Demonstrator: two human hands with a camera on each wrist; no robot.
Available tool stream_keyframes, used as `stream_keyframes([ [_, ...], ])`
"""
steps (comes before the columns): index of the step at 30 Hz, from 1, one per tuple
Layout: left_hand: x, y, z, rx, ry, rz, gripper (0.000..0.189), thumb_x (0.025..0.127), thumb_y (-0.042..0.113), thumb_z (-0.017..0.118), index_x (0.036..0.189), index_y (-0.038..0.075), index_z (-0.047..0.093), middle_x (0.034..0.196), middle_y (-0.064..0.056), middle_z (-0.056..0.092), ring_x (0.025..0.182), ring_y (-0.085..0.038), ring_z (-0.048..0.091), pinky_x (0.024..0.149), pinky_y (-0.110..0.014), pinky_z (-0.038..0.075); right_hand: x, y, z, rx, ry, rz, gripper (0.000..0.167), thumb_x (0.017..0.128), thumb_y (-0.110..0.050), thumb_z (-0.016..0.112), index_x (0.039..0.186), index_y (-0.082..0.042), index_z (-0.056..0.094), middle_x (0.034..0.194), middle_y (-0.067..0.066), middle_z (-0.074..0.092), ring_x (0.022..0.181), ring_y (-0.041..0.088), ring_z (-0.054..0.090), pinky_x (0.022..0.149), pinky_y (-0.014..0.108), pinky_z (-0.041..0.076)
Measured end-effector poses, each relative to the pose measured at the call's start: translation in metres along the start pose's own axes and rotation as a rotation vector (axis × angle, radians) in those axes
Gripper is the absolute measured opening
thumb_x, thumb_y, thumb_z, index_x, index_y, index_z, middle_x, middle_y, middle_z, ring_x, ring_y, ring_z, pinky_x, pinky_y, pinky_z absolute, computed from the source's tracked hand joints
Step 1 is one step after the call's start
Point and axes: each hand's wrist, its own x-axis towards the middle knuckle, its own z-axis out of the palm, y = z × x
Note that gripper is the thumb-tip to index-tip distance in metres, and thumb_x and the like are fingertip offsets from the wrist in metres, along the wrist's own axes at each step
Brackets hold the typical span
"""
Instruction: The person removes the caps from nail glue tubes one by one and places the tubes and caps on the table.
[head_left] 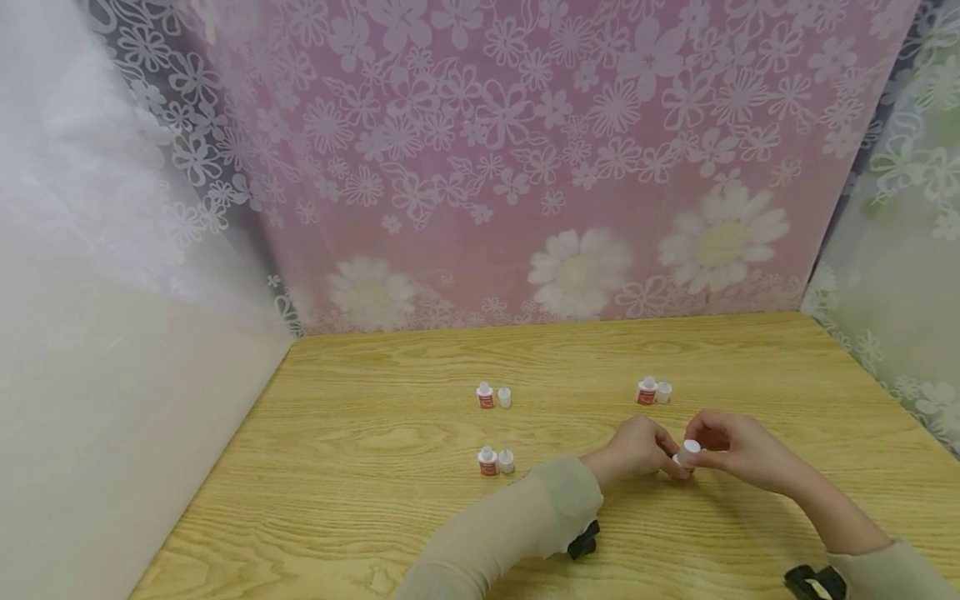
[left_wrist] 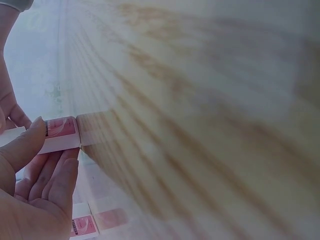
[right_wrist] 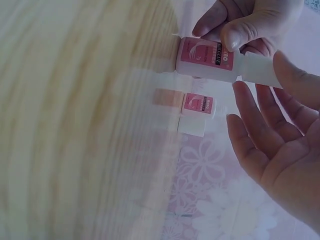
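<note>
On the right part of the table, a small white glue bottle (right_wrist: pixel 206 59) with a red label stands upright. My left hand (head_left: pixel 637 447) grips its body between thumb and fingers, low by the tabletop. The bottle's white cap (right_wrist: pixel 260 71) sits at its top, and my right hand (head_left: pixel 750 454) pinches it, thumb on one side and fingers on the other. In the head view the hands cover most of the bottle, leaving the cap plain to see.
Beyond the hands stands another glue bottle (head_left: pixel 647 392) with its cap (head_left: pixel 663 393) beside it. To the left are a farther bottle (head_left: pixel 486 397) and a nearer bottle (head_left: pixel 488 463), each with a cap alongside. Flowered sheeting (head_left: pixel 465 167) hangs behind the wooden table (head_left: pixel 337 500).
</note>
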Motion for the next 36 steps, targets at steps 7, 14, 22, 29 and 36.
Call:
stream_keyframes([
  [7, 0.002, -0.001, 0.000, 0.021, -0.007, 0.009, 0.013, 0.063, 0.017, 0.080, 0.065, 0.013, 0.068, 0.060, 0.012, 0.055, 0.053, -0.004, 0.045, 0.048, -0.020, 0.038, 0.000, 0.004, -0.002, 0.000, -0.008, -0.129, 0.013, 0.081, -0.004, 0.063, 0.092, -0.007, 0.057, 0.089, 0.004, 0.059, 0.085, 0.005, 0.057, 0.067, 0.022, 0.046],
  [14, 0.002, 0.000, 0.000, 0.028, -0.016, 0.021, 0.013, 0.064, 0.018, 0.080, 0.066, 0.012, 0.068, 0.060, 0.012, 0.055, 0.053, -0.004, 0.046, 0.048, -0.020, 0.038, -0.001, 0.001, -0.003, 0.007, -0.030, -0.125, 0.014, 0.083, -0.005, 0.061, 0.097, -0.005, 0.058, 0.094, 0.008, 0.060, 0.091, 0.004, 0.056, 0.070, 0.021, 0.046],
  [22, 0.005, -0.003, 0.001, 0.032, -0.016, 0.042, 0.013, 0.064, 0.017, 0.080, 0.065, 0.013, 0.068, 0.060, 0.013, 0.054, 0.054, -0.004, 0.044, 0.049, -0.019, 0.038, 0.001, -0.004, 0.001, -0.131, 0.015, -0.001, 0.035, 0.076, -0.024, 0.069, 0.103, -0.006, 0.055, 0.098, 0.006, 0.059, 0.093, 0.018, 0.057, 0.071, 0.032, 0.047],
  [29, 0.005, -0.003, 0.001, 0.027, -0.022, 0.043, 0.013, 0.064, 0.019, 0.080, 0.064, 0.014, 0.068, 0.057, 0.013, 0.055, 0.054, -0.003, 0.042, 0.049, -0.019, 0.037, 0.003, -0.005, 0.001, -0.097, 0.028, 0.085, 0.024, 0.079, -0.024, 0.067, 0.084, -0.008, 0.049, 0.080, -0.002, 0.056, 0.076, 0.006, 0.055, 0.058, 0.025, 0.043],
  [36, 0.004, -0.003, 0.001, 0.017, -0.020, 0.029, 0.012, 0.064, 0.018, 0.080, 0.064, 0.013, 0.068, 0.057, 0.012, 0.055, 0.053, -0.004, 0.044, 0.049, -0.019, 0.037, 0.002, -0.002, 0.002, -0.094, 0.049, 0.022, 0.016, 0.080, -0.020, 0.065, 0.084, -0.012, 0.053, 0.081, -0.005, 0.058, 0.078, 0.004, 0.057, 0.063, 0.024, 0.046],
])
